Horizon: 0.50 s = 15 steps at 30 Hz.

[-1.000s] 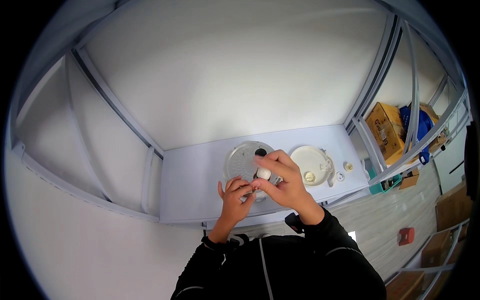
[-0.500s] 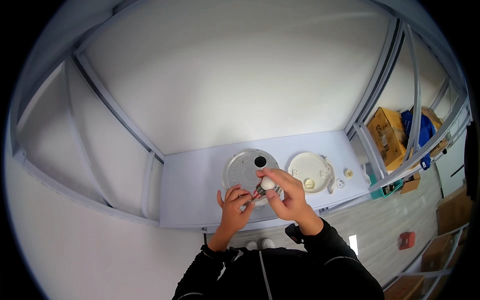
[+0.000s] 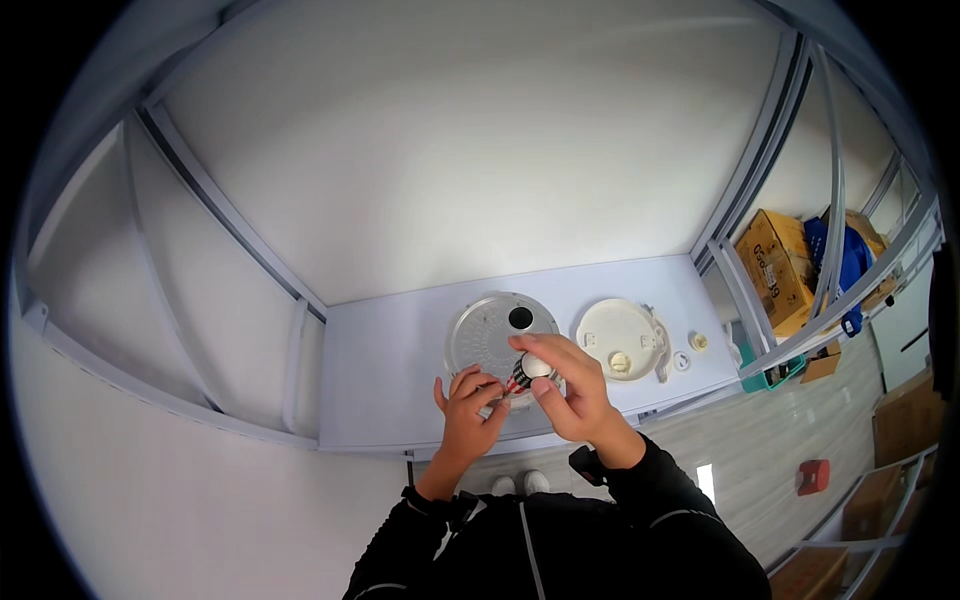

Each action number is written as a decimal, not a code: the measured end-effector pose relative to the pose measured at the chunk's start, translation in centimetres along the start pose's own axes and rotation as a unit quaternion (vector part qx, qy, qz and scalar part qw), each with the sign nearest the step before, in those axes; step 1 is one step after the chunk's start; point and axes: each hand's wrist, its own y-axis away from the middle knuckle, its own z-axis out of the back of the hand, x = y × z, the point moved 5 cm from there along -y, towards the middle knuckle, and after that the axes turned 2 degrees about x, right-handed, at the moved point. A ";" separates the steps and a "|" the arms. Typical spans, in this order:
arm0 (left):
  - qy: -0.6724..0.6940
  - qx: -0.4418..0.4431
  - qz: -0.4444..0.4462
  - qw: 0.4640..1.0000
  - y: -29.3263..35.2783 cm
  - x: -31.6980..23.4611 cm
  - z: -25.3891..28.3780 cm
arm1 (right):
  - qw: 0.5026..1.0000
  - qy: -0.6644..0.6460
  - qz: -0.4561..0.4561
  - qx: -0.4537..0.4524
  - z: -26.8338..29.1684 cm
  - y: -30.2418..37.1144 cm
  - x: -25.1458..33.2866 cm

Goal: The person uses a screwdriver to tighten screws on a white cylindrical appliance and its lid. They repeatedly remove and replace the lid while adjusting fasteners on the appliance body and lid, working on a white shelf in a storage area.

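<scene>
My right hand [image 3: 580, 395] is closed round a short tool-like object [image 3: 536, 366] with a rounded white end, a dark ribbed middle and a red part toward my left hand. Its exact kind is unclear. The fingers of my left hand [image 3: 468, 415] are bent in at the red end, thumb and fingertip together; what they pinch is too small to make out. Beneath both hands lies a round silver-grey plate [image 3: 478, 335], its near part hidden by them. On that plate, toward the far right, is a black disc [image 3: 521, 318].
Right of the plate a white round housing [image 3: 600, 320] holds a cream-coloured part [image 3: 620, 362]. A small white disc [image 3: 682, 362] and a cream knob-like piece [image 3: 698, 342] lie farther right on the white table [image 3: 380, 370]. Metal frame posts [image 3: 755, 150] and cardboard boxes [image 3: 775, 265] stand beyond.
The object in my right hand has turned slightly, showing more of its dark ribbed middle. Both hands stay in nearly the same place.
</scene>
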 end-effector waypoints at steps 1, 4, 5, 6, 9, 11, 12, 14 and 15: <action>-0.001 0.000 -0.001 1.000 -0.1 -0.1 0.0 | 1.000 0.010 0.001 -0.004 -0.1 -0.1 0.1; -0.005 0.004 -0.004 1.000 -0.1 -0.3 0.1 | 0.998 0.063 0.011 -0.010 0.0 -0.3 0.5; -0.007 0.006 -0.005 1.000 -0.1 -0.3 0.1 | 0.996 0.084 0.016 -0.012 0.0 -0.3 0.6; -0.008 0.009 -0.007 1.000 -0.1 -0.3 0.2 | 0.997 0.081 -0.006 0.001 -0.1 -0.1 0.2; 0.000 0.003 -0.004 1.000 -0.2 -0.5 0.4 | 0.997 0.050 -0.058 0.009 -0.3 0.1 -0.4; 0.006 0.004 -0.004 1.000 -0.3 -0.4 0.4 | 0.997 -0.003 -0.075 -0.026 -0.5 -0.8 0.0; 0.009 0.005 -0.004 1.000 -0.3 -0.4 0.4 | 0.998 -0.004 -0.067 -0.019 -0.5 -0.9 0.0; 0.008 0.003 -0.005 1.000 -0.2 -0.3 0.4 | 0.999 -0.007 -0.050 -0.005 -0.6 -1.1 -0.1; 0.008 0.001 -0.006 1.000 -0.2 -0.3 0.4 | 0.999 0.006 -0.036 -0.003 -0.7 -1.2 -0.1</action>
